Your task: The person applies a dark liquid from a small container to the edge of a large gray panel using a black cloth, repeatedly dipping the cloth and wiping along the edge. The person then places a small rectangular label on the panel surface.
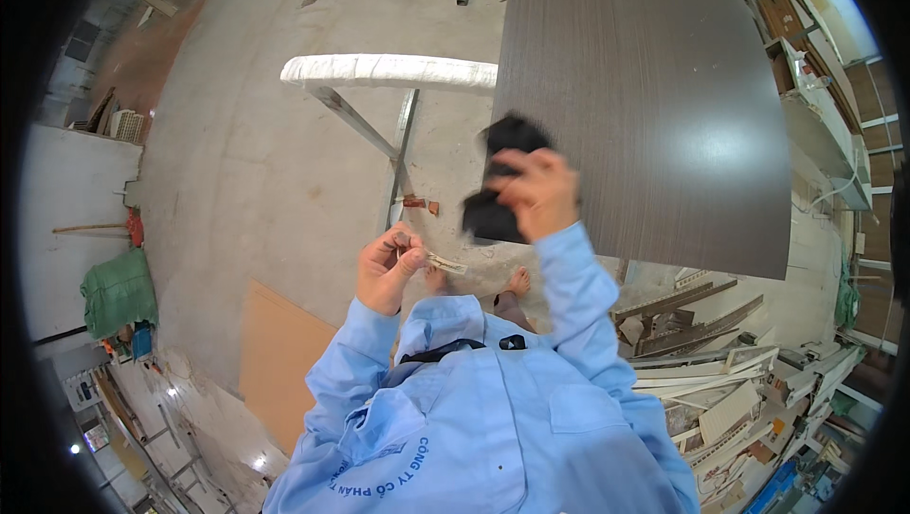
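My left hand (pixel 387 263) is closed, its thumb and fingers pinching a small thin strip (pixel 446 264), pale and yellowish with darker marks, that sticks out to the right. What kind of strip it is I cannot make out. My right hand (pixel 545 190) grips a black cloth (pixel 502 216), smeared by motion, which hangs in two lobes left of the fingers. Both cloth and hand are at the near left corner of a dark wood-grain panel (pixel 654 107). Whether the cloth touches the panel's edge I cannot tell.
A metal trestle with a white-wrapped top bar (pixel 379 70) stands under the panel's left side. A brown board (pixel 280 358) lies on the floor at left. Several offcut strips (pixel 711 362) are piled at near right. A green sack (pixel 118 288) sits far left.
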`<act>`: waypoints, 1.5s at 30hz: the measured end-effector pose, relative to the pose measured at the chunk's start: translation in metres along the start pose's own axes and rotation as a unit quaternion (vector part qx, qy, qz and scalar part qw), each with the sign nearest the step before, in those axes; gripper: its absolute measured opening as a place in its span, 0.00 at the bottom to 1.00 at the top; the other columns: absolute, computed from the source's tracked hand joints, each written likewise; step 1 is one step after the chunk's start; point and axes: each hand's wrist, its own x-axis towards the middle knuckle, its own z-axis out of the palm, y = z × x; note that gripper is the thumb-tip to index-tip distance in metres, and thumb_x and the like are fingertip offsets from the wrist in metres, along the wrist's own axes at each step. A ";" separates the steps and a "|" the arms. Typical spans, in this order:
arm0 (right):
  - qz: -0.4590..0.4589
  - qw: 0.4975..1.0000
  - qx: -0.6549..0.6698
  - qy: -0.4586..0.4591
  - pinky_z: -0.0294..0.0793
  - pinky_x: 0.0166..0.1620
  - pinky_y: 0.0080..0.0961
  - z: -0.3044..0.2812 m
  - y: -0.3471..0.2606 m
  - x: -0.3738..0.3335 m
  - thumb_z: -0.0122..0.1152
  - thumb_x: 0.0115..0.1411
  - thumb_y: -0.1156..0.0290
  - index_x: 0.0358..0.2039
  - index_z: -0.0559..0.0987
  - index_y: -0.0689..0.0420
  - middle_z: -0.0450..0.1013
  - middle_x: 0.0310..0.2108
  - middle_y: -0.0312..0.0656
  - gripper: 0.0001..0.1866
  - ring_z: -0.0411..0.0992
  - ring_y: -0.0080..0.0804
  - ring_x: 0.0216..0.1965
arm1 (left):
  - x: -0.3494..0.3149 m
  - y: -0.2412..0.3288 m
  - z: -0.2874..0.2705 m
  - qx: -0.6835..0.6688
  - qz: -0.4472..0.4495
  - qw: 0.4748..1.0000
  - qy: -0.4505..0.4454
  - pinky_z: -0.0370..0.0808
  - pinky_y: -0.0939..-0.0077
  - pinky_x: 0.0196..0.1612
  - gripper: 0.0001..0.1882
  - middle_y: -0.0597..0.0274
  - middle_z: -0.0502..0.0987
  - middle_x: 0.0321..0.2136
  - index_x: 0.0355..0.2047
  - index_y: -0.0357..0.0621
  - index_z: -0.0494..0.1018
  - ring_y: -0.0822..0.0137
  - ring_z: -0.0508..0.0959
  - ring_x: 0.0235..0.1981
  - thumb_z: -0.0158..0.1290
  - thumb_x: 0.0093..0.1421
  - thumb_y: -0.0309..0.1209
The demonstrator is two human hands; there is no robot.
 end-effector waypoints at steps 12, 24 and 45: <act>0.082 0.981 -0.178 -0.010 0.63 0.66 0.58 0.023 -0.040 -0.017 0.69 0.56 0.64 0.53 0.81 0.48 0.67 0.66 0.47 0.23 0.61 0.53 0.69 | 0.006 -0.024 -0.072 -0.064 0.003 0.989 0.133 0.73 0.75 0.38 0.10 0.66 0.76 0.29 0.38 0.40 0.75 0.73 0.74 0.29 0.62 0.66 0.32; 0.007 0.983 -0.181 -0.032 0.64 0.66 0.56 0.015 -0.016 -0.063 0.69 0.57 0.61 0.57 0.79 0.45 0.68 0.64 0.46 0.25 0.62 0.56 0.68 | 0.019 0.003 -0.074 -0.078 -0.004 0.979 0.188 0.73 0.78 0.34 0.09 0.66 0.77 0.28 0.39 0.39 0.77 0.75 0.74 0.27 0.63 0.66 0.32; 0.240 0.897 0.362 0.085 0.78 0.33 0.21 -0.086 -0.095 -0.040 0.70 0.61 0.74 0.45 0.85 0.59 0.83 0.37 0.40 0.11 0.78 0.23 0.33 | 0.012 -0.008 0.066 0.092 0.056 0.994 -0.033 0.71 0.81 0.28 0.05 0.65 0.80 0.30 0.35 0.38 0.80 0.78 0.74 0.26 0.61 0.65 0.27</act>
